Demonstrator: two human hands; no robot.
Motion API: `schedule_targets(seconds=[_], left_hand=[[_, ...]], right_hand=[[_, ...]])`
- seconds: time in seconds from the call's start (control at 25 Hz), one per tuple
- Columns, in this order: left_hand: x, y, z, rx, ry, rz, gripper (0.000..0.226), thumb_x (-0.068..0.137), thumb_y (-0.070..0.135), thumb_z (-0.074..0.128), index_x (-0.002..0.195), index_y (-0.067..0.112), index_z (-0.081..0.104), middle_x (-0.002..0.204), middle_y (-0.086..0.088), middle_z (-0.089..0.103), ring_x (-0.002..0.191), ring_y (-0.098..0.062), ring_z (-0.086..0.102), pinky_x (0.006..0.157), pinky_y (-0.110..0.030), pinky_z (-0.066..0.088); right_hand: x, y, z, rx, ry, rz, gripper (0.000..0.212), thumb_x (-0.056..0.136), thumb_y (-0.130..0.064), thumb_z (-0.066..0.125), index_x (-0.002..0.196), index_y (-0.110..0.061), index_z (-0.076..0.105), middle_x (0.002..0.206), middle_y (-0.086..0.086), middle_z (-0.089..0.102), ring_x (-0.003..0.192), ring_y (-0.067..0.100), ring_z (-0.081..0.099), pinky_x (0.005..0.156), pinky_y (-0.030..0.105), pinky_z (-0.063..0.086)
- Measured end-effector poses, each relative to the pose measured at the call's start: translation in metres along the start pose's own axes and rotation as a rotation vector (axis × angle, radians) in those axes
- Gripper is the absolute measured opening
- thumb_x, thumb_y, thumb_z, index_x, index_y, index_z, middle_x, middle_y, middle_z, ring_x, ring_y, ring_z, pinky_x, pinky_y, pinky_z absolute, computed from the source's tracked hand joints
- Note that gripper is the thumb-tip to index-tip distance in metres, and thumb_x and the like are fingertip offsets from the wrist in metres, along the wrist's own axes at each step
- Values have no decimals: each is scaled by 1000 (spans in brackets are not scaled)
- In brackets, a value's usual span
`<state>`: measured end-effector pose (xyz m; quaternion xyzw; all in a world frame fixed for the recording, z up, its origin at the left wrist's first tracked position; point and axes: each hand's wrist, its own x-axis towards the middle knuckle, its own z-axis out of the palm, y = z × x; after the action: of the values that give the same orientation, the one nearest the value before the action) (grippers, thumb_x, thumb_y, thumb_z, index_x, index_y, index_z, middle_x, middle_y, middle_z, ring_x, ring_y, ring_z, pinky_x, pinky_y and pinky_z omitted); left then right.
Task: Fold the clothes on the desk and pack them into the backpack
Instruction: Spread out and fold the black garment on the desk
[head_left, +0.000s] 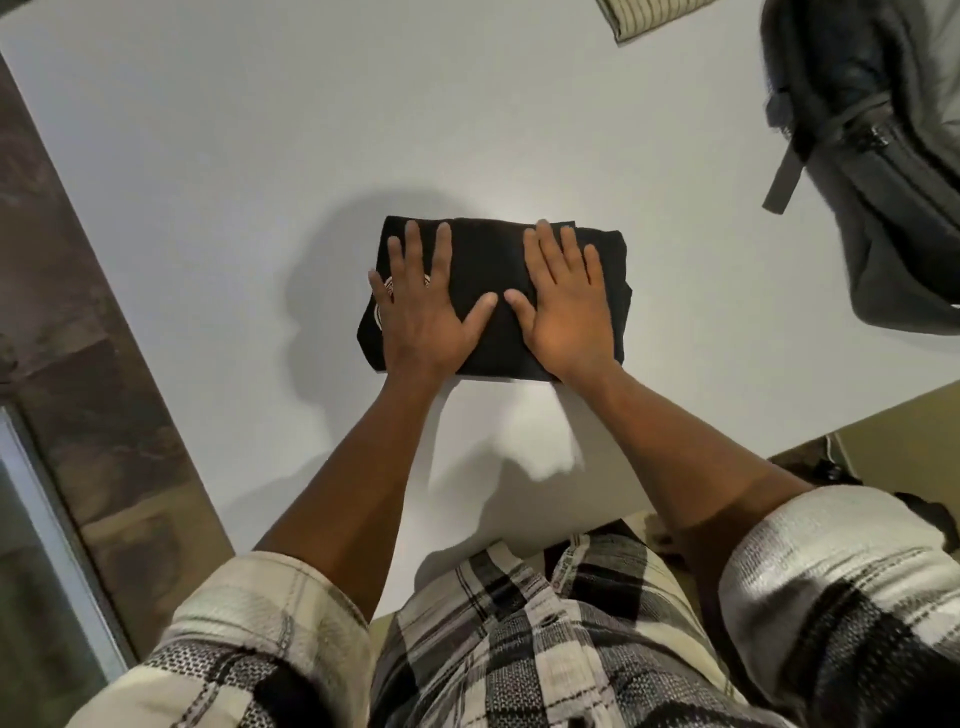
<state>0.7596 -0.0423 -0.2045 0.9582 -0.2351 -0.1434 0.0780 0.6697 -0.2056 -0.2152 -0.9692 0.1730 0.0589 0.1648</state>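
black garment (493, 270), unreadable pale print

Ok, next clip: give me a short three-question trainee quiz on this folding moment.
1. True or false: both hands lie flat on the black garment.
2. Where is the backpack? A) under the garment B) far right of the desk C) on the floor
3. Fill in: a second, striped piece of cloth lies at the desk's ____ edge.

Key: 1 true, the left hand and right hand press it with straight fingers. 2 B. 3 far.
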Motion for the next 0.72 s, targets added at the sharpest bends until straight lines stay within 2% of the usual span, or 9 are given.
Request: schedule_targets(seconds=[0.08, 0.16, 0.24, 0.32, 0.4, 0.44, 0.48, 0.56, 0.72], left_hand=[[-4, -20, -3, -40, -35, -103, 90, 93, 74, 31, 161, 22, 4, 169, -7, 5, 155, -32, 8, 121, -60, 16], [-7, -30, -10, -89, -42, -187, 88, 95, 71, 32, 161, 20, 3, 169, -9, 4, 154, -32, 9, 121, -61, 17], [-17, -25, -19, -35, 48, -161, 85, 97, 66, 33, 161, 19, 2, 169, -10, 2, 155, -32, 5, 122, -59, 13], [-28, -15, -22, -40, 101, 78, 87, 95, 66, 39, 161, 19, 6, 169, -10, 2, 156, -30, 3, 123, -58, 7], [-40, -9, -16, -15, 37, 326, 94, 90, 75, 41, 161, 22, 11, 169, -8, 3, 155, -31, 3, 121, -62, 6], [-44, -9, -14, 33, -16, 372, 100, 86, 81, 40, 161, 23, 10, 169, -8, 2, 155, -31, 2, 120, -64, 6], [-44, -12, -11, 89, -64, 376, 104, 83, 84, 41, 161, 24, 8, 169, -7, 0, 155, -32, 0, 119, -66, 6], [-44, -15, -8, 177, -111, 347, 108, 81, 79, 52, 161, 25, 3, 169, -8, -5, 155, -34, -3, 119, -66, 7], [-48, -18, 2, 287, -6, 329, 104, 85, 60, 66, 160, 22, 6, 168, -12, 4, 153, -39, 10, 117, -65, 20]], right_hand=[[0, 16, -3, -97, 5, 121, 69, 104, -54, 25, 159, -13, 20, 166, 7, 21, 153, 31, 15, 124, 51, 10], [2, 35, -16, -138, -37, 237, 70, 104, -55, 22, 158, -11, 21, 166, 9, 21, 153, 33, 14, 121, 59, 10], [5, 41, -32, -100, -35, 314, 69, 105, -52, 24, 158, -8, 20, 167, 12, 17, 154, 34, 10, 121, 62, 7], [1, 25, -41, -51, -2, 214, 70, 103, -53, 31, 157, -9, 23, 166, 13, 18, 154, 33, 11, 122, 60, 7], [-18, 0, -36, 8, -32, -31, 75, 98, -56, 41, 157, -13, 26, 166, 10, 20, 154, 30, 14, 122, 58, 9], [-34, -10, -26, -3, -77, -127, 78, 96, -58, 44, 158, -15, 25, 167, 8, 19, 154, 30, 13, 122, 57, 9], [-51, -16, -16, -45, -110, -181, 80, 96, -58, 45, 159, -16, 22, 167, 6, 17, 155, 29, 12, 123, 56, 7], [-71, -10, -1, -143, -102, -187, 81, 96, -51, 52, 160, -16, 18, 168, 4, 16, 155, 29, 12, 124, 54, 8], [-87, 26, -1, -246, -37, -175, 71, 98, -25, 53, 160, -12, 19, 167, 6, 18, 153, 28, 18, 124, 52, 14]])
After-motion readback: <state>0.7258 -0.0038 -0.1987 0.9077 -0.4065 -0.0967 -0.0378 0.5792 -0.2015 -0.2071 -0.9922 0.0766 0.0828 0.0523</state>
